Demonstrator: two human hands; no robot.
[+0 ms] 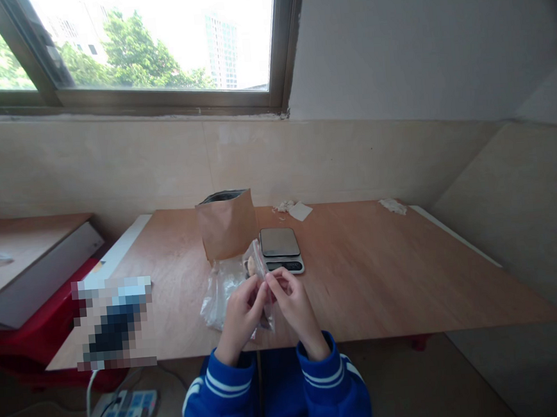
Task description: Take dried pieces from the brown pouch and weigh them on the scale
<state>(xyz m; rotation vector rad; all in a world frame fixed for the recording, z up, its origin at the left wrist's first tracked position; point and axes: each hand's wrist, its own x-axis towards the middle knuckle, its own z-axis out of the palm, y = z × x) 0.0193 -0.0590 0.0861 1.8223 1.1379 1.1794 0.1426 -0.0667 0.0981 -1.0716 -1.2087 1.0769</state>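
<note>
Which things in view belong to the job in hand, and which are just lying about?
Job in hand (last three judged by nearness):
small clear bag, pinched by the left hand and right hand
loose clear plastic
brown pouch
scale

Apparently just lying about:
white paper piece
crumpled scraps at the right

Window (164, 44) glares overexposed; floor (398, 385) shadowed; right edge dark; lower-left patch (116, 324) pixelated

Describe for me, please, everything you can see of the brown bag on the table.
The brown bag looks like paper, plain-faced, with a dark lining showing at its open mouth. It stands upright on the table, left of the scale, near the wall. Clear plastic lies in front of its lower edge; whether they touch is unclear.
</note>
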